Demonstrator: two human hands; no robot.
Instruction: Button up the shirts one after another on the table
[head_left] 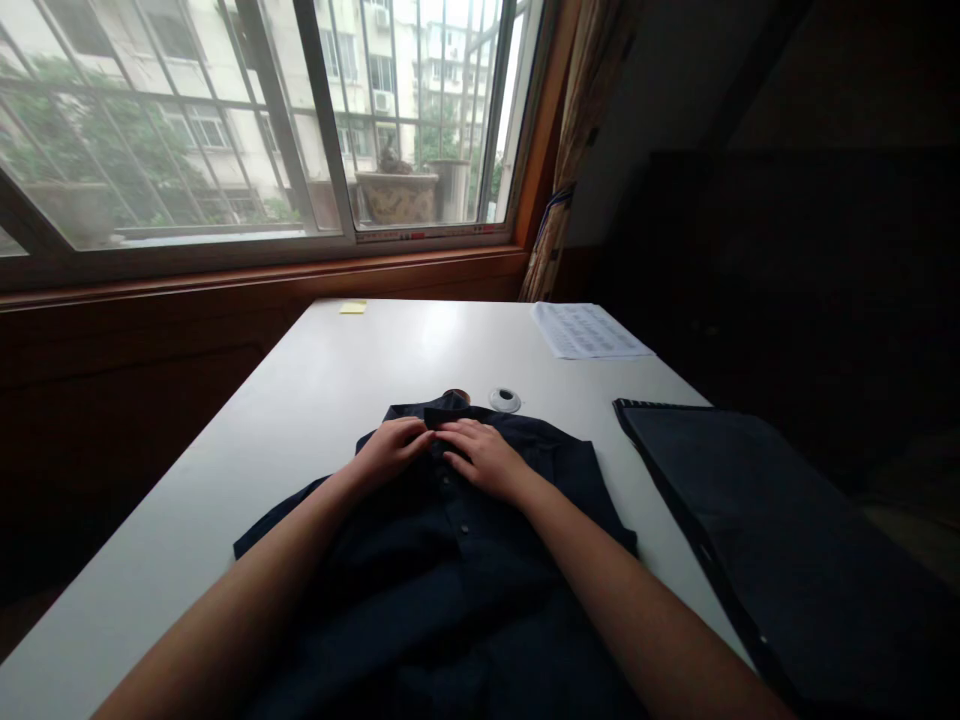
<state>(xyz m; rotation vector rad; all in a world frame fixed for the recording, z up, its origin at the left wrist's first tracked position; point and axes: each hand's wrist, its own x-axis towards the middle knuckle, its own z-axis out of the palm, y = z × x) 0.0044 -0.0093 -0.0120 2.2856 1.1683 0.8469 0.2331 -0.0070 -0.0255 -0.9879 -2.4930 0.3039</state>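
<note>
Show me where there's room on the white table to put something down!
The white table is bare left of the shirt, and between the yellow note and the papers. It's crowded around the collar, with the left hand, right hand and white ring close together. Only a strip separates shirt from dark flat item.

Daylight from a barred window lights a white table.
</note>
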